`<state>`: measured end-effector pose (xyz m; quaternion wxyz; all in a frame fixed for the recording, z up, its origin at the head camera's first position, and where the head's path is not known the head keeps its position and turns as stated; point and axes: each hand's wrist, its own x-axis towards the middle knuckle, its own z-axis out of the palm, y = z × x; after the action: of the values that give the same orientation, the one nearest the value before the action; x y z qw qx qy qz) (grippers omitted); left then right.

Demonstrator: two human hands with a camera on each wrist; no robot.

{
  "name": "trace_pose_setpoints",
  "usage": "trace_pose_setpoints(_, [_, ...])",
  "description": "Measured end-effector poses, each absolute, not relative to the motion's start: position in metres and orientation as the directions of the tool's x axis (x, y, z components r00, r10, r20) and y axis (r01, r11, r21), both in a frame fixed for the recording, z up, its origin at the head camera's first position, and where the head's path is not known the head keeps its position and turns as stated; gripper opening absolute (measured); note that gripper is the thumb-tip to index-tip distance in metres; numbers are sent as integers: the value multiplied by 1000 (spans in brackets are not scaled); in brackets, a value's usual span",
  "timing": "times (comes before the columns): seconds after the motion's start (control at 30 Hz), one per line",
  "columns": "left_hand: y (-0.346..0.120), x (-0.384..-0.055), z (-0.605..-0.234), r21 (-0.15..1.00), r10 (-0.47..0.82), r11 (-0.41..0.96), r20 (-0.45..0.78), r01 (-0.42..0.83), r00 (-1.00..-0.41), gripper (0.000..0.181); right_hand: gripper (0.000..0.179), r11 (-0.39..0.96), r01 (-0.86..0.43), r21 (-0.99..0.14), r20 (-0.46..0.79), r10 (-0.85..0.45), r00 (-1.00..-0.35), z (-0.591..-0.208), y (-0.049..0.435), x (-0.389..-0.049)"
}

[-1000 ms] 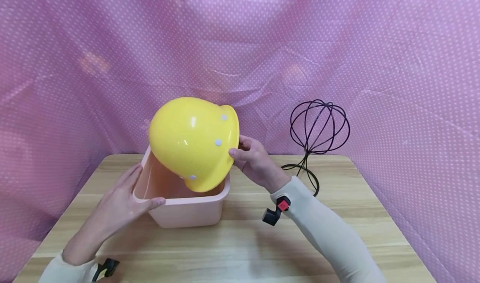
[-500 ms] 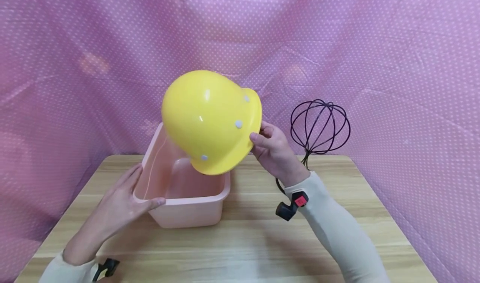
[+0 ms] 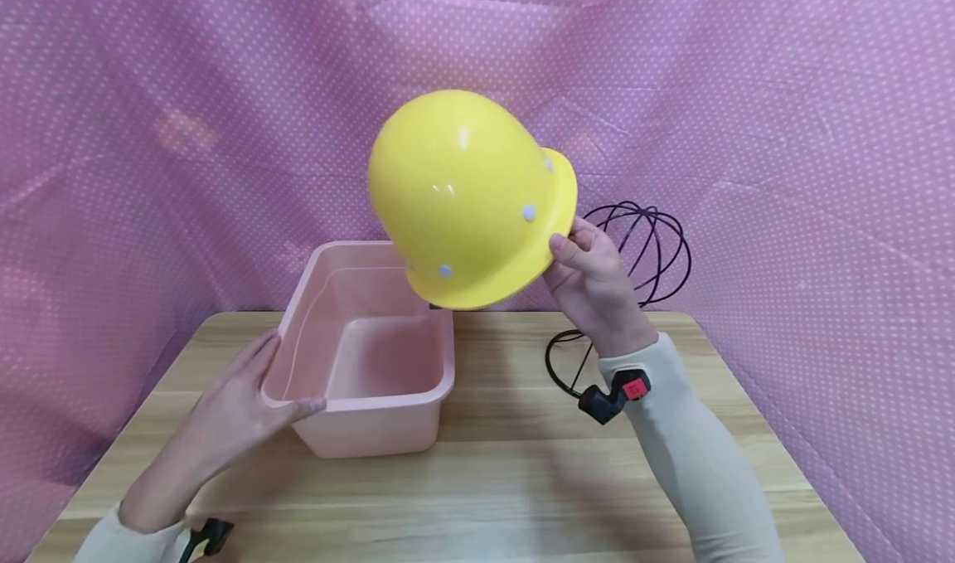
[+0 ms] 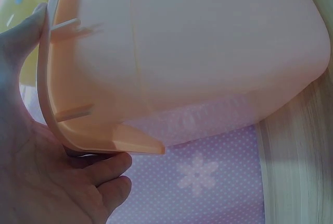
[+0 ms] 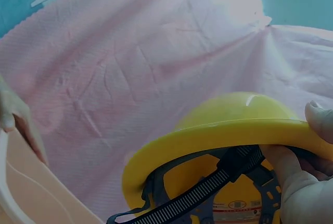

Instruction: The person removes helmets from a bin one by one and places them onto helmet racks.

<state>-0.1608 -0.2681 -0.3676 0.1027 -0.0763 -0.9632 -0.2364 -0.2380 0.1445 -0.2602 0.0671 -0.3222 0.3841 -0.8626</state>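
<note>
Apparently a holding-aloft step, played out before a pink dotted curtain (image 3: 283, 90) and over a wooden worktop (image 3: 507, 463). Find, left of the worktop's middle and reaching toward its far edge, a pink tub (image 3: 373, 430), mouth upward. See, raised by the tub's far right corner, a yellow hard hat (image 3: 466, 190), well clear of the worktop, tilted with dome up and leftward. Cannot tell, from the head view, its depth over or past the tub's mouth. Note, toward the worktop's far right corner, a black wire stand (image 3: 647, 210), partly hidden behind the right hand (image 3: 597, 289). Probably calls next for a steady right wrist and an unbroken pinch, with room kept from the tub's rim and the wire stand, and for keeping the tub braced. Braced at its near left corner by the left hand (image 3: 237, 410), with thumb along the near rim and fingers bent over the left one. Held up by the right hand at the brim in a narrow pinch, thumb outside, fingers inside, with the sleeved forearm (image 3: 694, 455) slanting in from the worktop's near right. Notice last, beneath the shell in the right wrist view, a dark ribbed strap (image 5: 200, 194) crossing near the fingers.
</note>
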Motion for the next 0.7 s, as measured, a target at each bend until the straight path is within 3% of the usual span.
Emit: trace_pose_setpoints(0.7, [-268,-159,-367,424,105,881,258,210,-960,114,36,-840,-206,-503,604,-171,-778,-252,206,-239])
